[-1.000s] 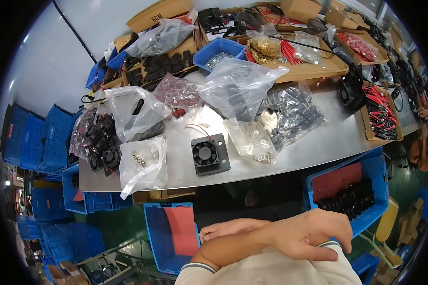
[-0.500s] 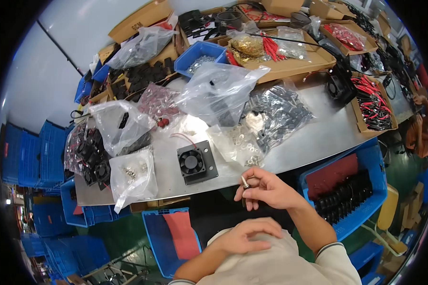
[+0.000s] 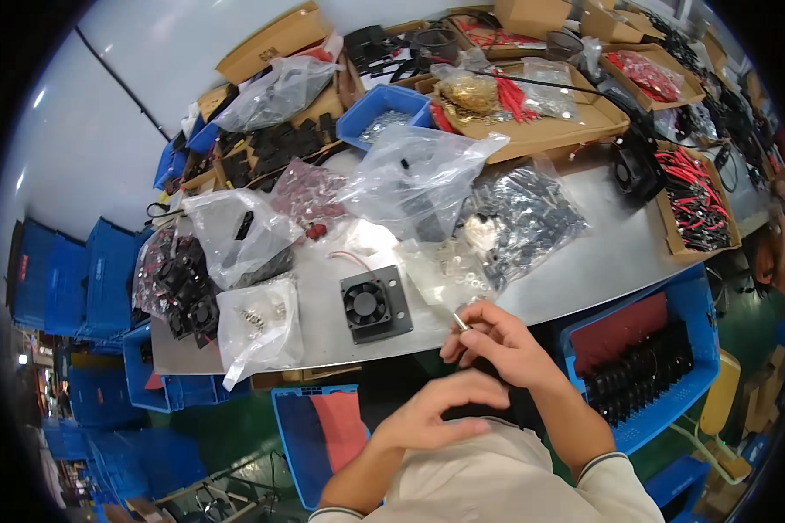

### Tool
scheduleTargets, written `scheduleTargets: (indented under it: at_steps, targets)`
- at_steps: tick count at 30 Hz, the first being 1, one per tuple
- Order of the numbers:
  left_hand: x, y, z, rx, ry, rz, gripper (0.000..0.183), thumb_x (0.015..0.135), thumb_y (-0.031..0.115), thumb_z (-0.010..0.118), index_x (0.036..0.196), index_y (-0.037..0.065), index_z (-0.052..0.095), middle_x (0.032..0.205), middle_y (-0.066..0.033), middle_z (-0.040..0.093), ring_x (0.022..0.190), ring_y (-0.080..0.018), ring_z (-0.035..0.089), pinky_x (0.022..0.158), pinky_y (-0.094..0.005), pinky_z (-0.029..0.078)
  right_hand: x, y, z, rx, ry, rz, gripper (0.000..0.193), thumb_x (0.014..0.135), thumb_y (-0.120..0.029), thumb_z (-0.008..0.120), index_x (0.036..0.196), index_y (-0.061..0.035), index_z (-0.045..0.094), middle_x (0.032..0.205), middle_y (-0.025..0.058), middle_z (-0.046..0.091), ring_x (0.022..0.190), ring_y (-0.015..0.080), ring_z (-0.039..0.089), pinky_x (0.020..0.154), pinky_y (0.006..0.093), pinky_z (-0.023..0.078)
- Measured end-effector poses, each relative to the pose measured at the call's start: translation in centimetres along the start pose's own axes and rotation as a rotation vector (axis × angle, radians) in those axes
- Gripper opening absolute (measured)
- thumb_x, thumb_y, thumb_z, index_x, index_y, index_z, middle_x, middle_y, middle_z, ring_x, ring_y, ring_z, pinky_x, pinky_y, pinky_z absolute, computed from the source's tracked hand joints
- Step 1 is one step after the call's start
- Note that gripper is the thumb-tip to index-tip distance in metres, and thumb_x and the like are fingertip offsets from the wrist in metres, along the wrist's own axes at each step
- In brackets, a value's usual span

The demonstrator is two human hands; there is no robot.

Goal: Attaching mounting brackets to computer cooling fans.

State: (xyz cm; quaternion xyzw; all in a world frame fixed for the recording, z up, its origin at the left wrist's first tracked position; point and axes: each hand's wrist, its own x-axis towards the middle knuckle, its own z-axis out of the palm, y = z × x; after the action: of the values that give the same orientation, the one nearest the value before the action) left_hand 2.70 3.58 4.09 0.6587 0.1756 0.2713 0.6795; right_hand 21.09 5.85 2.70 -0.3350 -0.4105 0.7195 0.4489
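Your left hand [image 3: 438, 411] now sits closer to your right hand [image 3: 508, 347], loosely open, seemingly empty, while the right pinches a metal cylinder [image 3: 460, 322] by the bench's [image 3: 576, 275] near edge, apparently a handling step whose next move needs steadiness.

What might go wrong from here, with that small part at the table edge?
The right hand pinches the small silver part by the table edge; a slip might drop it floorward.
The clear bag of washers lies just beyond; a nudge could shift it.
The fan's thin red lead lies loose and might snag.
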Motion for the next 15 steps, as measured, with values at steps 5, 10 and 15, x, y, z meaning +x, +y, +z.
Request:
scheduleTargets:
  at_steps: [5, 10, 15]
  targets:
    - [1.3, 2.9, -0.8, 0.09, 0.209, 0.084, 0.033, 0.081, 0.001, 0.074, 0.114, -0.001, 0.068, 0.118, -0.0167, 0.064, 0.113, -0.0283, 0.061, 0.099, -0.0386, 0.046, -0.6, -0.6, -0.9, -0.07, 0.065, -0.121, 0.018, 0.102, -0.009, 0.05, 0.119, -0.0026, 0.051, 0.105, 0.0154, 0.068, 0.088, 0.0182, 0.069, 0.076, 0.0287, 0.056]
    - [1.0, 3.5, -1.8, 0.131, 0.203, 0.038, 0.03, 0.08, -0.003, 0.073, 0.11, -0.004, 0.068, 0.117, -0.0183, 0.064, 0.107, -0.0295, 0.064, 0.095, -0.04, 0.049, -0.2, -1.5, -1.1, -0.021, 0.112, -0.148, 0.019, 0.101, -0.012, 0.053, 0.119, -0.004, 0.051, 0.103, 0.0149, 0.067, 0.081, 0.016, 0.068, 0.066, 0.0246, 0.054]
    - [0.6, 0.1, 0.6, -0.436, 0.295, 0.157, 0.024, 0.085, 0.004, 0.073, 0.107, -0.005, 0.068, 0.107, -0.0182, 0.065, 0.097, -0.0303, 0.065, 0.088, -0.0416, 0.051, 0.3, -0.3, -0.8, 0.048, 0.097, -0.15, 0.02, 0.101, -0.014, 0.054, 0.118, -0.0046, 0.052, 0.103, 0.0132, 0.068, 0.081, 0.0151, 0.068, 0.063, 0.0239, 0.053]
